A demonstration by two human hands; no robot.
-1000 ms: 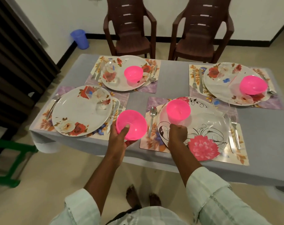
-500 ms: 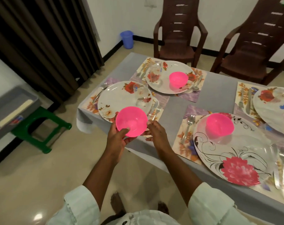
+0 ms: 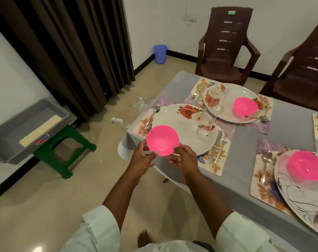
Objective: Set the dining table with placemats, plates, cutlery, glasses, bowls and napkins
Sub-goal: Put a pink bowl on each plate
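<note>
I hold a pink plastic bowl (image 3: 162, 140) with both hands, over the near edge of a white floral plate (image 3: 180, 124) at the table's left corner. My left hand (image 3: 143, 157) grips its lower left rim and my right hand (image 3: 184, 156) its lower right rim. A clear glass (image 3: 205, 127) stands on that plate, with a knife and fork (image 3: 219, 150) to its right and a spoon (image 3: 154, 110) to its left. Two more pink bowls (image 3: 245, 107) (image 3: 307, 167) sit on other plates.
The grey tablecloth (image 3: 243, 159) hangs over the table's near edge. Two brown plastic chairs (image 3: 225, 50) stand behind the table. On the left, a grey tub (image 3: 21, 131) rests on a green stool (image 3: 63, 157). A blue bin (image 3: 160, 53) and dark curtains (image 3: 72, 51) are beyond.
My right hand left the bowl on the near plate and joined my left on the held bowl. My view swung left, and the bowl moved over the left corner plate.
</note>
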